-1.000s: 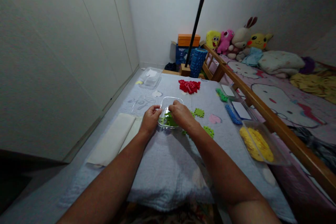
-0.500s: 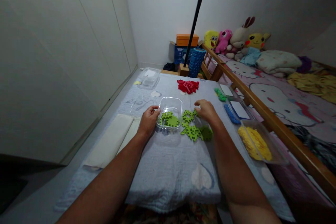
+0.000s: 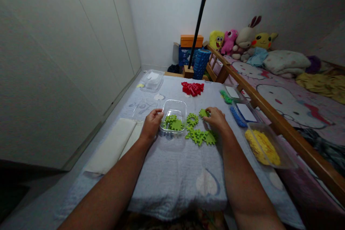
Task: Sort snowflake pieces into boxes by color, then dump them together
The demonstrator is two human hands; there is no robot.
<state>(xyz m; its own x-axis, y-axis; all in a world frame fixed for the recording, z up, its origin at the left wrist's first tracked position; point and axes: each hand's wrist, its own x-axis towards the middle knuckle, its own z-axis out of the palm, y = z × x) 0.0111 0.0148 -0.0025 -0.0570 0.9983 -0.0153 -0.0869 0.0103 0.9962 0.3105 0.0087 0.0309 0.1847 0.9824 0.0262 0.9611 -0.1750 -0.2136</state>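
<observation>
With the fingers of my left hand [image 3: 152, 123] closed on its left rim, a clear plastic container [image 3: 174, 105] stands on the cloth. Several lime-green toothed pieces [image 3: 176, 125] lie inside it. To the container's right, my right hand [image 3: 216, 118] pinches a lime-green gear-like piece [image 3: 203, 113] at its right edge, low over the cloth. More lime-green pieces [image 3: 198, 136] lie loose just below and left of that hand, among them a ring-shaped gear [image 3: 192, 119].
A red pile of pieces [image 3: 192, 88] lies farther back. Containers with yellow pieces [image 3: 262, 147], blue pieces [image 3: 237, 116] and green pieces [image 3: 225, 97] line the right side by the wooden bed rail [image 3: 266, 107]. A clear container [image 3: 153, 80] sits at back left, a folded cream cloth [image 3: 111, 145] nearer.
My right hand has shifted slightly right and its fingers now meet a green gear piece, uncovering more of the pieces around it. My left hand stays on the container.
</observation>
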